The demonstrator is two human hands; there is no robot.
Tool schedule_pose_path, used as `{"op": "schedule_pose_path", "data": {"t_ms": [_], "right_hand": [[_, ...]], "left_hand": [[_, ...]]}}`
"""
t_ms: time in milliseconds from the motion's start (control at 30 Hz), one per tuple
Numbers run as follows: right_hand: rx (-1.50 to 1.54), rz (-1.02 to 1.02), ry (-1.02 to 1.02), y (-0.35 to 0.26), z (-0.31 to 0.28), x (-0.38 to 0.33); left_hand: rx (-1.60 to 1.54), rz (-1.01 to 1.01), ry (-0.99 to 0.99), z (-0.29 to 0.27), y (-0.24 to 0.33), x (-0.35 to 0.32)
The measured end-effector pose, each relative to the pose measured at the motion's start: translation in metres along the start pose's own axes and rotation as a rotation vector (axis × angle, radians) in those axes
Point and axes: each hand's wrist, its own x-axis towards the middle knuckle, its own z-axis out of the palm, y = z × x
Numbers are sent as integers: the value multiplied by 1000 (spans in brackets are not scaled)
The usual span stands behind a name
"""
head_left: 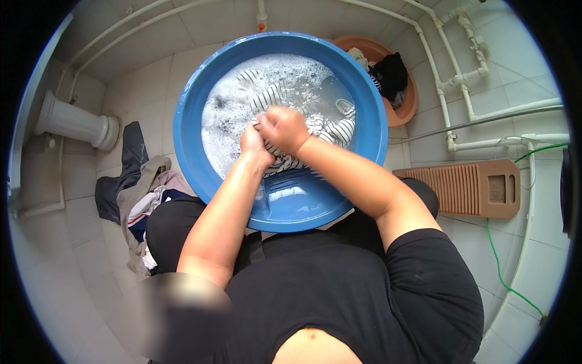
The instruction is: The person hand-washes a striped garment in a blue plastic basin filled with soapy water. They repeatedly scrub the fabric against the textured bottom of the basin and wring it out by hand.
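Observation:
A large blue basin (187, 130) stands in front of me between my knees, holding foamy water (227, 115). In it lies a wet white garment with dark stripes (341, 130), partly under the suds. My left hand (257, 145) and my right hand (284, 130) meet over the basin's middle, both closed on bunched striped cloth. The right hand sits slightly higher and overlaps the left. Most of the cloth between them is hidden by the fingers. Below my hands the sloping ribbed part of the basin (297, 203) shows bare and wet.
An orange basin (412, 112) with dark and light clothes stands behind at the right. A brown washboard (464, 188) lies right of my knee. Heaped clothes (142, 176) cover floor at the left, near a white pedestal (79, 121). White pipes (445, 112) and a green cord (500, 276) run along the right.

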Motion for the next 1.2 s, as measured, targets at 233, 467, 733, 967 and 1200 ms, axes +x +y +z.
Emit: {"op": "schedule_pose_path", "data": {"t_ms": [233, 467, 733, 967, 1200], "right_hand": [[-327, 598, -401, 94, -37, 21], [-473, 565, -390, 107, -37, 13], [242, -168, -265, -42, -8, -14], [-58, -159, 70, -8, 9, -2], [156, -203, 13, -51, 2, -29]], "left_hand": [[-188, 202, -130, -14, 6, 25], [-25, 174, -174, -27, -7, 50], [-22, 282, -306, -16, -2, 12], [-172, 53, -323, -16, -6, 17], [88, 147, -431, -29, 2, 3]]}}
